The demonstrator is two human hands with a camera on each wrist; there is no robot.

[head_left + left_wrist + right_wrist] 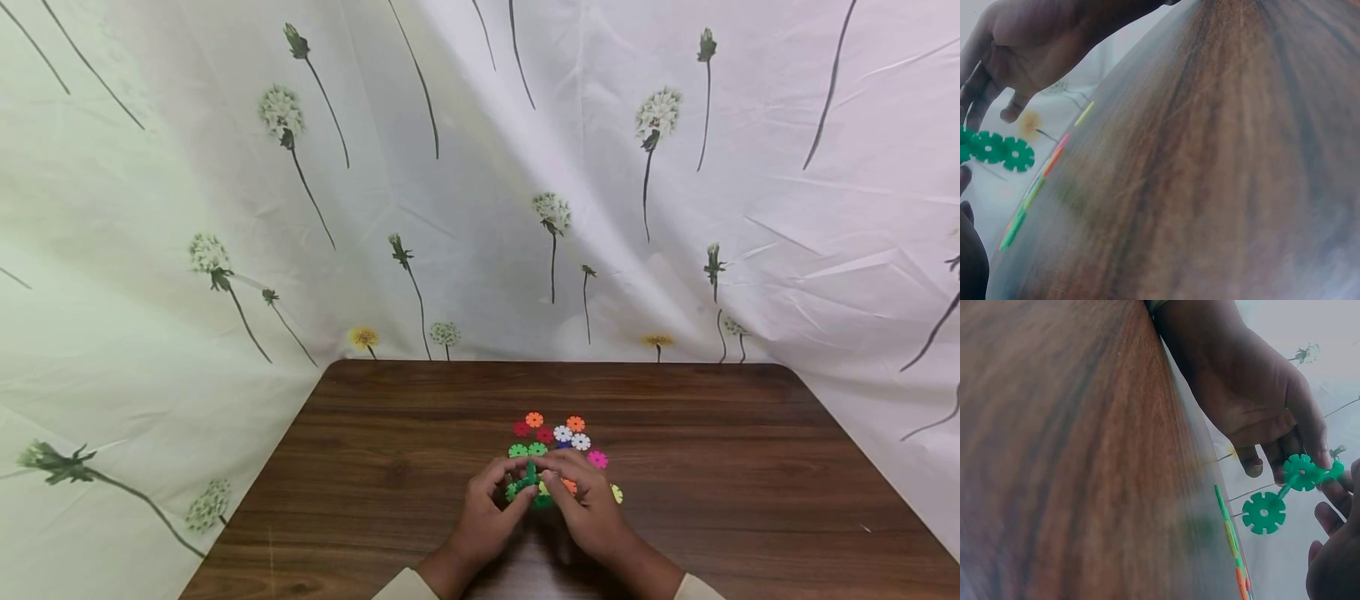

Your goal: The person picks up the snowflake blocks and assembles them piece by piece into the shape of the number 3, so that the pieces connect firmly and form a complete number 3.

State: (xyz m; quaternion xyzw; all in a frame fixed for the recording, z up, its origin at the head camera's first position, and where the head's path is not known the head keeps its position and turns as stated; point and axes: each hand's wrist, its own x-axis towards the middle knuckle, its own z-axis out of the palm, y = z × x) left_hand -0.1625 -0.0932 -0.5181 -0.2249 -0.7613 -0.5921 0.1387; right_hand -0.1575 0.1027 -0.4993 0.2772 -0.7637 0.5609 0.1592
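Note:
In the head view, my left hand (483, 512) and right hand (592, 508) meet over the near middle of the table. Between their fingertips is a small chain of green notched interlocking discs (531, 473). The left thumb and fingers pinch one part of the green discs (1300, 472) in the right wrist view, while a joined disc hangs free. My right fingertips grip the chain at its other side, partly hidden. In the left wrist view a run of green discs (1000, 150) sticks out between the two hands, above the tabletop.
Loose notched discs lie flat beyond the hands: orange (534, 419), red (521, 429), white (580, 442), light green (518, 451), pink (597, 459) and yellow (617, 493). The brown wooden table (375, 467) ends at a flower-printed cloth (480, 250).

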